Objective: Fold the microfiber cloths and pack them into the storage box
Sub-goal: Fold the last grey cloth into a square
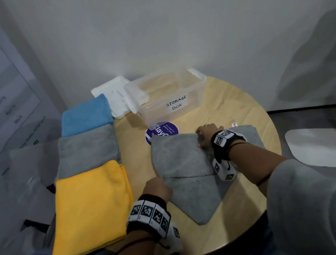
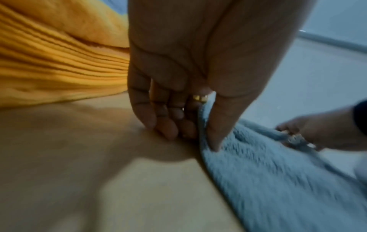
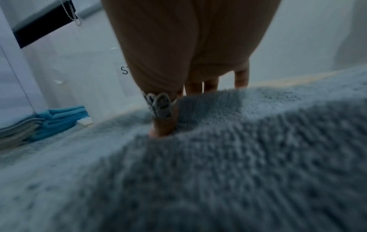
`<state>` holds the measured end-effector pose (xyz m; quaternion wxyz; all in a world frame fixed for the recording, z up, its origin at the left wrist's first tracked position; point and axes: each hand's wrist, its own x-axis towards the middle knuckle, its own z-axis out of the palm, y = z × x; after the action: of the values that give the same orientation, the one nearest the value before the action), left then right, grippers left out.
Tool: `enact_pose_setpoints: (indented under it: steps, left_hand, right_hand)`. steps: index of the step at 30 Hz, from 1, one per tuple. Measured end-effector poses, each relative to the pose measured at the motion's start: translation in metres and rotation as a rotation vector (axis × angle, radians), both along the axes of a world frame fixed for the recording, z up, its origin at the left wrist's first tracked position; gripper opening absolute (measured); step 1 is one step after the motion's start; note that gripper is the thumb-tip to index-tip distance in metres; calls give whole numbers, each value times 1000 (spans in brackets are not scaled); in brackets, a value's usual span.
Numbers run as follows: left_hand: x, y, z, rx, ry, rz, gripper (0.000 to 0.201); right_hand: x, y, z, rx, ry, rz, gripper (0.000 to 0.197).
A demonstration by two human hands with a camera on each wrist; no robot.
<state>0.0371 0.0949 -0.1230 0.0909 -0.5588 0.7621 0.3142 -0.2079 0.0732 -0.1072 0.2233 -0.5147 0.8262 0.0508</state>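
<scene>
left of frame: yellow cloth (image 1: 90,209), folded grey cloth (image 1: 87,150) and blue cloth (image 1: 85,115) lie in a row. lower centre: my left hand (image 1: 157,187) pinches the near edge of the grey cloth (image 1: 180,160) on the round table (image 1: 244,102), thumb on top. upper centre: clear storage box (image 1: 167,97). right of centre: my right hand (image 1: 205,136) grips the cloth's far edge, fingers curled over it.

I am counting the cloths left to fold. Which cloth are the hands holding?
The grey cloth spread mid-table; both hands pinch its edges. The blue, other grey and yellow cloths lie untouched at left.
</scene>
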Motion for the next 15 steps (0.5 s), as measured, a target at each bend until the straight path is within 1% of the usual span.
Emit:
enact_pose_setpoints:
  steps: [2, 3, 4, 5, 6, 7, 8, 9, 11, 13, 14, 15]
  left_hand:
    - [2, -8, 4, 73, -2, 15, 22]
    - [3, -15, 6, 148, 59, 59, 24]
    - [4, -23, 8, 254, 162, 131, 25]
    - [4, -31, 10, 382, 322, 239, 24]
    - [4, -36, 11, 530, 517, 391, 22]
    - [4, -41, 9, 651, 693, 534, 23]
    - [3, -44, 7, 705, 792, 600, 28]
    - [0, -43, 5, 704, 820, 587, 34]
    - [-12, -31, 1, 545, 698, 378, 39]
    - [-31, -19, -7, 253, 455, 126, 44]
    - [-40, -16, -11, 121, 343, 52, 41]
    - [-49, -11, -9, 32, 284, 18, 36]
  right_hand:
    - [-3, -3, 1, 23, -38, 18, 35]
    - [-7, -3, 0, 13, -80, 15, 29]
    - [-10, 0, 3, -25, -136, -2, 24]
    - [-15, 3, 3, -96, -224, -50, 20]
    - [-21, 8, 7, -168, -340, -143, 19]
    - [-26, 12, 8, -230, -444, -249, 23]
    - [-31, 19, 13, -274, -507, -355, 32]
    - [-36, 27, 13, -278, -533, -459, 39]
    - [-47, 43, 8, -288, -570, -635, 44]
    - [-57, 57, -5, -314, -669, -791, 46]
    - [-61, 64, -14, -319, -732, -859, 47]
    - [-62, 70, -20, -326, -818, -929, 48]
